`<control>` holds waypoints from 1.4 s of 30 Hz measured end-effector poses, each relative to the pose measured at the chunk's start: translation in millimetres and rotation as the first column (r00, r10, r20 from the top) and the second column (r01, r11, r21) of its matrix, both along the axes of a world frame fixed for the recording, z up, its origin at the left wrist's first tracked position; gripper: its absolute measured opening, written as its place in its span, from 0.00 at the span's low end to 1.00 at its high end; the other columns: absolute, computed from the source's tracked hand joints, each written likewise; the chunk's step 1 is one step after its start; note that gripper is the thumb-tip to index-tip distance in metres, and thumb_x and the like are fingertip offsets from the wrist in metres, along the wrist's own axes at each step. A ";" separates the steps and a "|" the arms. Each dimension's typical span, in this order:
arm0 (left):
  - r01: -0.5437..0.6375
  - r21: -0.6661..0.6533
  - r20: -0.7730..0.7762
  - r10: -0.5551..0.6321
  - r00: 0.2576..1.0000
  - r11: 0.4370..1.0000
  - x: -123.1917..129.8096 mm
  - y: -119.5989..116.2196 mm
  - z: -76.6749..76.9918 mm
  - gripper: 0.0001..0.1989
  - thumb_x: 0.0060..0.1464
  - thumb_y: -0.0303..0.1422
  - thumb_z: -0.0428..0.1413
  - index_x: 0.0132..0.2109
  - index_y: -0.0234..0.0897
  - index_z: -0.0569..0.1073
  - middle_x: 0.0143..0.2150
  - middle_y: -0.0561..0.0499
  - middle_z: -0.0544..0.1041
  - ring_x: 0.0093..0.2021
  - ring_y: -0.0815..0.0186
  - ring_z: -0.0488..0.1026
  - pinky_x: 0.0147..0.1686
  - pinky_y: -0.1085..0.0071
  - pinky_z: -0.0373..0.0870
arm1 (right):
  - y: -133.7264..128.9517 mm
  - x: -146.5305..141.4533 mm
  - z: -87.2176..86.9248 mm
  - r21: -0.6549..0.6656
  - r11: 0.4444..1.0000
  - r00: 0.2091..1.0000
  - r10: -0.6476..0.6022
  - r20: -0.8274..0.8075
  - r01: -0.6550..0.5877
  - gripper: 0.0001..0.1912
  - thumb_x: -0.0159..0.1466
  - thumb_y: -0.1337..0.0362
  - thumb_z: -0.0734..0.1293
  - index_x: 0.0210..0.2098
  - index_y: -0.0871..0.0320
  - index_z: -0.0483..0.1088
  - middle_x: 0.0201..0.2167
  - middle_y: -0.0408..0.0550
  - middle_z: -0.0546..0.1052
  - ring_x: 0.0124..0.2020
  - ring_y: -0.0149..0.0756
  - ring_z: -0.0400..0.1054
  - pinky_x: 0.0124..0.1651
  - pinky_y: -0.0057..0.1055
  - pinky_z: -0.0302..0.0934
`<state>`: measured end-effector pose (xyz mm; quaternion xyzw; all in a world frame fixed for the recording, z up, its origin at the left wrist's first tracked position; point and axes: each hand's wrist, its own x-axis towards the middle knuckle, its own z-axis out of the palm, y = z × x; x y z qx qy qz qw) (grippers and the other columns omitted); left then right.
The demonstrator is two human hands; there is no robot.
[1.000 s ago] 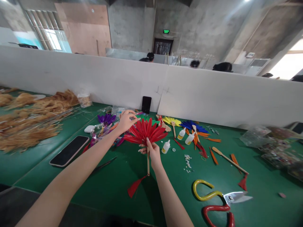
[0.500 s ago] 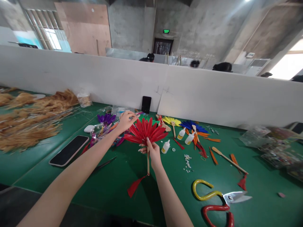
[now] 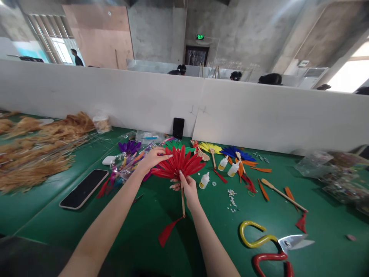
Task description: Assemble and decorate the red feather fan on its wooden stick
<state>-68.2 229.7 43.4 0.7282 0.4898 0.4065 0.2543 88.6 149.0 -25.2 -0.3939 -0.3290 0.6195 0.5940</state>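
A fan of red feathers (image 3: 184,163) stands roughly upright in front of me, on a wooden handle (image 3: 183,204) with a red tassel (image 3: 167,232) hanging from its lower end. My right hand (image 3: 186,187) is closed round the base of the fan, thumb on the front where feathers meet handle. At the fan's upper left edge is my left hand (image 3: 152,159). Its fingers stretch over the outer feathers and seem to touch them; the thumb side is partly hidden. Small glue bottles (image 3: 204,180) stand just right of the fan.
Yellow (image 3: 210,147) and blue feather fans (image 3: 238,153) lie behind the bottles. Large scissors (image 3: 276,244) lie open at front right, near small beads (image 3: 231,198) and a loose wooden handle (image 3: 282,194). A phone (image 3: 85,189) and tan fibre bundles (image 3: 37,154) are at left. A white partition (image 3: 138,100) closes off the back.
My left hand has come down from above the fan's left side onto the outer feathers. My right hand keeps its hold on the fan. A person now shows at the far left window.
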 end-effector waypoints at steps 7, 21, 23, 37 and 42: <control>-0.013 -0.009 0.045 0.014 0.999 1.000 7.8 1.9 -5.2 0.18 0.43 0.49 0.59 0.22 0.38 0.70 0.32 0.52 0.73 0.36 0.63 0.70 0.39 0.68 0.66 | 1.2 0.8 -3.8 0.004 1.000 1.000 0.001 -0.003 -0.001 0.21 0.51 0.48 0.69 0.26 0.63 0.68 0.22 0.50 0.78 0.16 0.30 0.70 0.16 0.21 0.61; -0.057 -0.023 0.096 0.059 0.994 0.998 8.6 12.8 -21.7 0.15 0.41 0.45 0.62 0.23 0.38 0.70 0.43 0.48 0.73 0.47 0.58 0.69 0.48 0.64 0.63 | 4.8 -0.7 -10.3 -0.029 0.998 0.998 -0.056 0.019 0.056 0.23 0.50 0.46 0.69 0.26 0.63 0.67 0.21 0.51 0.78 0.15 0.29 0.70 0.15 0.20 0.60; -0.050 -0.037 0.099 0.054 0.994 0.998 8.9 13.9 -22.4 0.15 0.41 0.44 0.62 0.22 0.38 0.70 0.43 0.47 0.73 0.47 0.58 0.69 0.49 0.64 0.62 | 5.5 -1.2 -11.2 -0.037 0.997 0.997 -0.069 0.018 0.070 0.23 0.50 0.46 0.69 0.25 0.63 0.67 0.21 0.51 0.78 0.15 0.29 0.70 0.15 0.20 0.61; -0.021 -0.078 0.164 0.034 0.986 0.997 12.7 15.1 -22.4 0.12 0.40 0.42 0.62 0.24 0.37 0.73 0.43 0.46 0.72 0.45 0.59 0.69 0.45 0.67 0.62 | 7.8 -0.7 -11.8 -0.045 0.996 0.997 -0.073 0.010 0.074 0.24 0.49 0.45 0.69 0.26 0.62 0.66 0.20 0.49 0.78 0.14 0.30 0.70 0.15 0.21 0.61; -0.023 -0.081 0.147 0.035 0.988 0.996 12.5 16.9 -25.8 0.12 0.40 0.41 0.62 0.24 0.37 0.73 0.44 0.46 0.71 0.46 0.59 0.69 0.48 0.65 0.61 | 7.2 -0.6 -11.0 -0.043 0.996 0.997 -0.071 0.009 0.072 0.24 0.48 0.45 0.69 0.25 0.61 0.65 0.20 0.50 0.78 0.14 0.31 0.70 0.15 0.21 0.61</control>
